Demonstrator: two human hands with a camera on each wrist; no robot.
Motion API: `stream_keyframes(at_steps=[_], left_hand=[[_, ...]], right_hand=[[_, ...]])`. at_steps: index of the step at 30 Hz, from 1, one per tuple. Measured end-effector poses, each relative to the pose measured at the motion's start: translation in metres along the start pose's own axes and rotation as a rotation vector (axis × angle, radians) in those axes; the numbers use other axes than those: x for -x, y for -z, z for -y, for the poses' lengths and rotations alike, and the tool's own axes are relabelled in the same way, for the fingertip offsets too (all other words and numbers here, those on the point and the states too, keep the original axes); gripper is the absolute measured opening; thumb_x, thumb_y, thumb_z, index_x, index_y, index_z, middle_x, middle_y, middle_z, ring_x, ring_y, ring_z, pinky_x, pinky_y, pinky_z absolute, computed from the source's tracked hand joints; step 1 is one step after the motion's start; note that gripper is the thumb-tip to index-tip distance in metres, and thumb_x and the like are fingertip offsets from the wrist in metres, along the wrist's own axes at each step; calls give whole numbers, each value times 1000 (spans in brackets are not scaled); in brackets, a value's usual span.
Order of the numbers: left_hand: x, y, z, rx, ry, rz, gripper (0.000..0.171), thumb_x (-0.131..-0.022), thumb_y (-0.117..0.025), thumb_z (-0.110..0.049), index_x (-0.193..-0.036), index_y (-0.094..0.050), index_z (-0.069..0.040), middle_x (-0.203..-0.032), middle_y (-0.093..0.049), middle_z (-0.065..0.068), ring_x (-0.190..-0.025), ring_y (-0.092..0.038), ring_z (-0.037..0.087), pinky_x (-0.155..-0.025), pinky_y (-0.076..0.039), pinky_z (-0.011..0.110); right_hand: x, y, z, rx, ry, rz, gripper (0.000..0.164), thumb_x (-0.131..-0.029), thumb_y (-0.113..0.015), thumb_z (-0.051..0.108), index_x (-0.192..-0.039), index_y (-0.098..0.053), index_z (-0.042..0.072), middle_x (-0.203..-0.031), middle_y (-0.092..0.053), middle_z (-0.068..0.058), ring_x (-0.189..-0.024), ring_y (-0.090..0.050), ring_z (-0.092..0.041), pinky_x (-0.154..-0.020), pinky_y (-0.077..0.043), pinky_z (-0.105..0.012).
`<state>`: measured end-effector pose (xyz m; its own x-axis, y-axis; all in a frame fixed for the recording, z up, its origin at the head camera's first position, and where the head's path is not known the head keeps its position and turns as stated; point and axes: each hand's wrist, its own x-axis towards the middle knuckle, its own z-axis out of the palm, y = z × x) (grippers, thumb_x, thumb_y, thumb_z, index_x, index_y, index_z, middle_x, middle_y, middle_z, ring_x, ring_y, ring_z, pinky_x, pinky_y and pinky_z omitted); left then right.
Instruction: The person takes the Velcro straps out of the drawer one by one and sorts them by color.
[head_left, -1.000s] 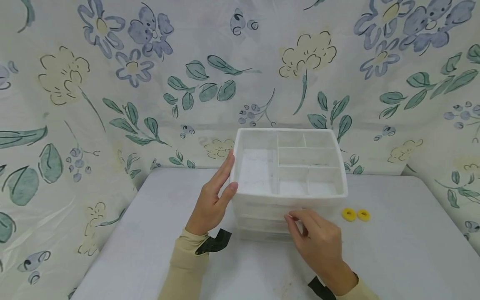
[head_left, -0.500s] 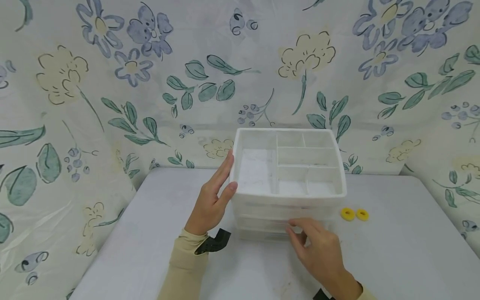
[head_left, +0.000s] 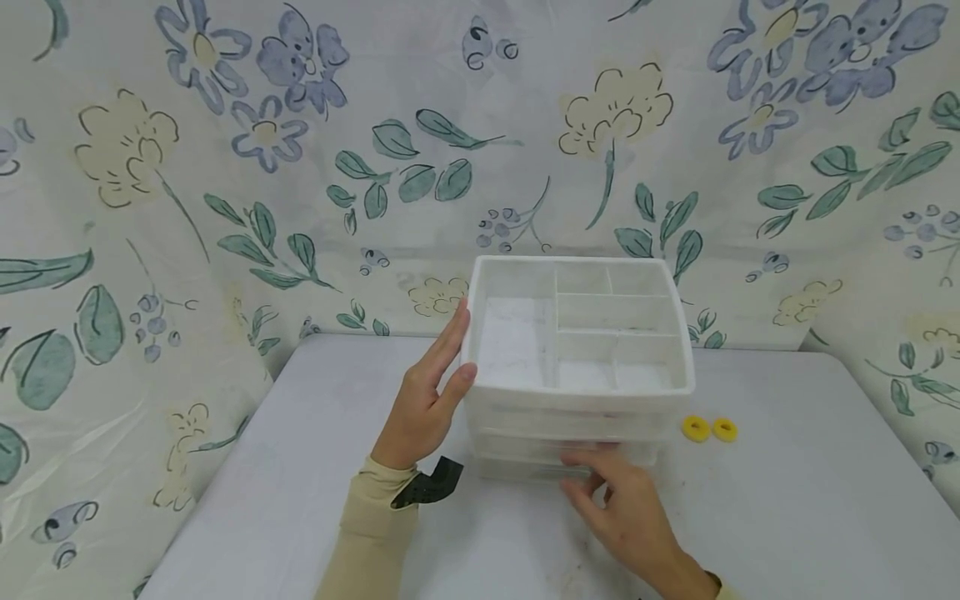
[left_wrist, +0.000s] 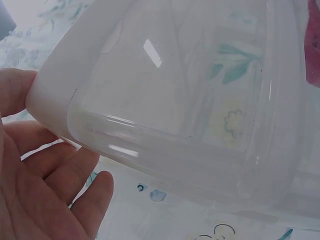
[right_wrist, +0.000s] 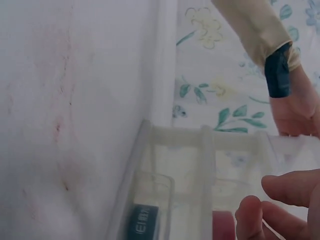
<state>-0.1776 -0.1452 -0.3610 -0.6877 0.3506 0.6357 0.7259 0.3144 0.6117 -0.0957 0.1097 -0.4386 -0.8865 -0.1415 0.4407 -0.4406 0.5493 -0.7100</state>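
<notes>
A white plastic drawer organizer (head_left: 581,392) stands on the table, its top divided into several compartments and clear drawers stacked below. My left hand (head_left: 422,408) rests along its left side, fingers extended up the wall and thumb at the front edge. At the lower front, my right hand (head_left: 626,508) has its fingertips right at the bottom drawer (head_left: 517,472), thumb and index finger apart. In the right wrist view, a dark item with white lettering (right_wrist: 143,222) and a red item (right_wrist: 223,226) show in the drawers, partly hidden.
Two yellow rings (head_left: 696,429) lie on the white table (head_left: 795,500), right of the organizer. Floral cloth (head_left: 420,75) hangs behind the table and at both sides. A black strap (head_left: 429,483) hangs at the left wrist.
My right hand has moved down the organizer's front, from an upper drawer to the bottom one, and its thumb and index finger have spread apart. My left hand has stayed in place.
</notes>
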Motion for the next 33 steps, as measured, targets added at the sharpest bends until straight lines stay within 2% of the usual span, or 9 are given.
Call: stream_keyframes(at_steps=[5, 9, 15, 19, 22, 27, 33], left_hand=[[0, 0, 0, 1, 3, -1, 58, -107, -49, -15, -159, -26, -7, -167, -19, 2, -153, -19, 23, -121, -23, 37], [1, 0, -1, 3, 2, -1, 57, -107, -48, -16, -159, -26, -7, -167, -19, 3, -153, -19, 23, -121, -23, 36], [0, 1, -1, 7, -1, 1, 58, -107, -48, -17, -159, -25, -7, -166, -20, 11, -152, -20, 23, -121, -23, 36], [0, 1, 0, 6, -2, 1, 58, -107, -48, -18, -159, -25, -8, -166, -20, 9, -152, -20, 22, -121, -23, 36], [0, 1, 1, 9, -6, 3, 58, -108, -48, -18, -159, -25, -7, -167, -20, 7, -153, -19, 22, -121, -23, 36], [0, 1, 0, 11, -7, 3, 57, -108, -47, -20, -159, -25, -7, -167, -20, 5, -152, -20, 22, -121, -23, 36], [0, 1, -1, 16, -6, 2, 58, -108, -48, -18, -159, -25, -7, -167, -19, 4, -153, -19, 22, -121, -23, 36]], right_hand=[[0, -2, -2, -98, -125, 90, 28, -83, -81, 6, -110, -75, 11, -105, -75, 0, -70, -62, 1, -56, -52, -24], [-1, -4, -5, -204, -202, 150, 30, -86, -80, 9, -115, -73, 9, -111, -74, -4, -73, -64, -3, -57, -51, -22], [-1, -9, -9, -351, -328, 248, 42, -88, -78, 11, -127, -65, 3, -118, -71, -15, -78, -66, -8, -58, -52, -22], [-3, -11, -11, -491, -431, 290, 51, -89, -76, 9, -134, -56, -4, -123, -68, -20, -84, -69, -17, -67, -57, -25], [-4, -12, -11, -601, -529, 290, 53, -91, -73, 8, -137, -51, -6, -125, -66, -20, -91, -69, -24, -72, -58, -27], [-5, -14, -5, -732, -686, 250, 53, -94, -66, 9, -142, -46, -5, -129, -66, -15, -93, -64, -19, -70, -51, -24], [-3, -19, 2, -909, -768, 156, 51, -95, -64, 3, -142, -46, -6, -128, -67, -9, -89, -62, -11, -70, -49, -20]])
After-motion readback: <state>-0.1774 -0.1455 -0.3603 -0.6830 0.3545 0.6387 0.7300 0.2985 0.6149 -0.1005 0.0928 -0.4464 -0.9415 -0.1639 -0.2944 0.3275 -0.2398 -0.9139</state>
